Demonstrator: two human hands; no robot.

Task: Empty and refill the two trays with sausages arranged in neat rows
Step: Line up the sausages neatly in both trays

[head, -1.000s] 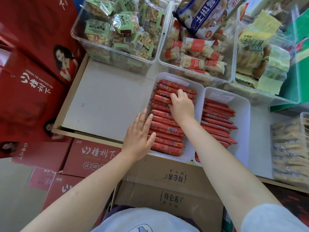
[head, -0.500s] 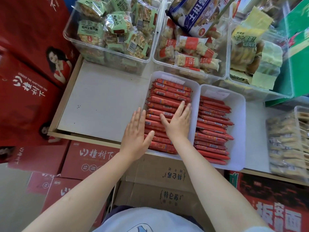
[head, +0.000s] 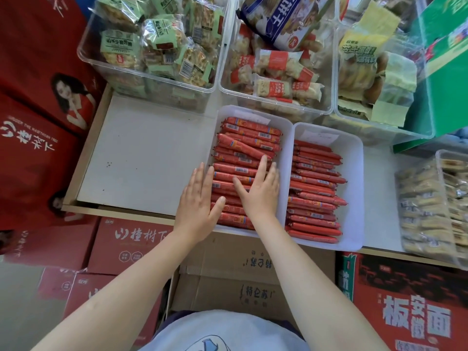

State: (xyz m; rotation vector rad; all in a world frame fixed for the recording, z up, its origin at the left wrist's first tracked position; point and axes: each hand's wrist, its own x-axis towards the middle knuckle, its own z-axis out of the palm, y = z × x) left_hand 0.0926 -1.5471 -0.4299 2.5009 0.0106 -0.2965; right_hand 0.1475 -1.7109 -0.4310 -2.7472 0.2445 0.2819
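Observation:
Two white trays stand side by side on the shelf. The left tray (head: 220, 115) holds red wrapped sausages (head: 248, 140) in a stack of rows; one sausage near the top lies slanted across the others. The right tray (head: 354, 188) holds thinner red sausages (head: 314, 181) in rows along its left side. My left hand (head: 197, 203) lies flat with straight fingers at the left tray's left edge, touching the sausage ends. My right hand (head: 258, 188) rests flat, fingers spread, on top of the sausages in the left tray. Neither hand grips anything.
Three clear bins of wrapped snacks (head: 157, 46) (head: 276, 69) (head: 374, 79) stand behind the trays. A bare white shelf surface (head: 147, 153) lies left of them. Red cartons (head: 33, 117) stack at the left; cardboard boxes (head: 240, 269) sit below the shelf edge. Another snack bin (head: 430, 206) is at right.
My right hand came back from the far end of the left tray, opened and now lies flat on the near sausages. My left hand has stayed at the tray's left edge.

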